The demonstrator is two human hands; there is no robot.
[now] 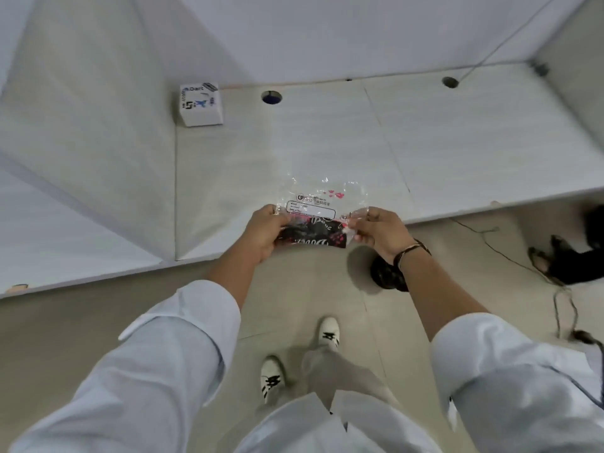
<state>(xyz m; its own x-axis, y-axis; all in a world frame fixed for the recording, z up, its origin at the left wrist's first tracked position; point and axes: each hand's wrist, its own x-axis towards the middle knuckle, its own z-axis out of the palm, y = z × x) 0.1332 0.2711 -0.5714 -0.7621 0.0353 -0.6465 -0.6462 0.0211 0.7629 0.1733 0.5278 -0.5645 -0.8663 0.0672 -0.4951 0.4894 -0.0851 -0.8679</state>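
Observation:
I hold a clear plastic tissue packet [318, 207] with a black and pink printed lower part over the front edge of a white desk [425, 142]. My left hand [263, 228] grips its left side, fingers curled round the dark printed part. My right hand [376, 228] pinches the packet's right edge between thumb and fingers. The packet's transparent upper part looks crumpled and mostly empty.
A small white printed box [200, 104] stands at the desk's back left corner. Two round cable holes [272, 97] sit near the back edge. White partitions [81, 125] wall the desk on both sides. A black cable [510, 259] and another person's foot [539, 259] are on the floor at right.

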